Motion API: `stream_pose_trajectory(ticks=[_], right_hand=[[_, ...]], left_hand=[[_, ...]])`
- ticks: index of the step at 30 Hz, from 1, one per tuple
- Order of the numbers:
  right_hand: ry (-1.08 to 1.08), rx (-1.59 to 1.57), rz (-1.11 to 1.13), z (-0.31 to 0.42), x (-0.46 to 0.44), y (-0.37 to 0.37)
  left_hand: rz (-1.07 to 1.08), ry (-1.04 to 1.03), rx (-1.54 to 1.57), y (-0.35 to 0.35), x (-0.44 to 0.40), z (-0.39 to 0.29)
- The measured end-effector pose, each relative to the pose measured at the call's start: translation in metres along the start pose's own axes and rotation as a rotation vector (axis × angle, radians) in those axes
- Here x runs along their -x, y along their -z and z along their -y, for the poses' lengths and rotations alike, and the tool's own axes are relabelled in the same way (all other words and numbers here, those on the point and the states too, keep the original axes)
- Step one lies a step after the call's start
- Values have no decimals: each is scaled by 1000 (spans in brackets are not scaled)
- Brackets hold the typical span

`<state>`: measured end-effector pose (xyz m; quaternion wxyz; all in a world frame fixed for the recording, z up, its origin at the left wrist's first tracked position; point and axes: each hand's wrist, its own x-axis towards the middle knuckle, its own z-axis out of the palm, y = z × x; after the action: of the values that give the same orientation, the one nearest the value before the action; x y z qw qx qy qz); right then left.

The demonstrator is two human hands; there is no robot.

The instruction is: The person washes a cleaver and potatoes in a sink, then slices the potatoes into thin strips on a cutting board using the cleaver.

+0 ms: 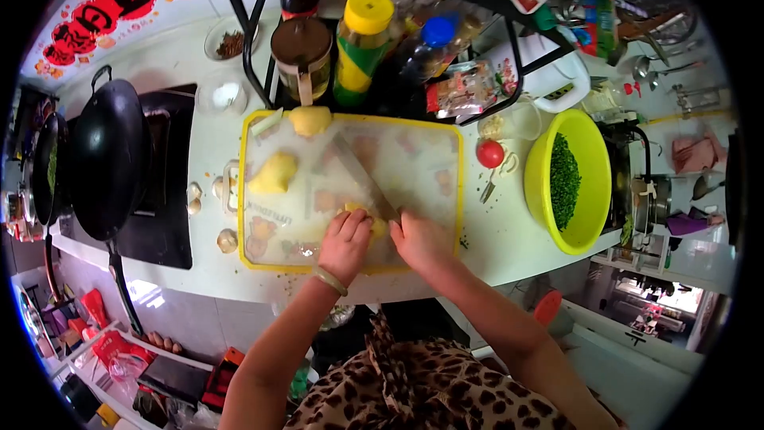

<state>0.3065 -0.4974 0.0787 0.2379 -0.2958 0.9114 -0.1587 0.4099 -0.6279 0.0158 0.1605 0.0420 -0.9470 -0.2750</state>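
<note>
My right hand (418, 241) is closed round the handle of a kitchen knife (360, 174). Its wide blade points away from me and to the left, over a yellow-rimmed cutting board (459, 191). Close beside it, my left hand (346, 241) has its fingers bent over a yellow piece of peeled potato (376, 229), partly hidden by the hand. Two more peeled potatoes, one at the board's left (273, 173) and another at its back edge (310, 120), lie apart from my hands. A pale green-white vegetable piece (267, 123) rests in the back left corner.
A black wok (109, 159) stands on the cooktop (171, 183) at left. To the right are a tomato (490, 153), a peeler-like tool (489, 186) and a green bowl (537, 179) of chopped greens. Garlic (228, 240) lies left of the board. Behind, a black rack (255, 64) holds bottles.
</note>
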Motion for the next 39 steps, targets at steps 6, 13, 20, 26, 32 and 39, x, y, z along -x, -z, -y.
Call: stream_pose_trajectory(ticks=[6,13,20,26,32,39], right_hand=[[113,-6,173,-17,16,27],[-15,27,353,-3,21,58],[57,39,309,-12,27,59],[80,48,280,-13,24,44],[40,24,58,-8,6,-14],[51,-32,150,1,14,41]], left_hand=[[-34,42,49,2,1,-2],[-21,74,84,0,2,-1],[-41,104,100,-3,2,-3],[-7,82,77,-3,4,-2],[-32,59,85,-2,1,-3],[-72,52,116,0,1,-5]])
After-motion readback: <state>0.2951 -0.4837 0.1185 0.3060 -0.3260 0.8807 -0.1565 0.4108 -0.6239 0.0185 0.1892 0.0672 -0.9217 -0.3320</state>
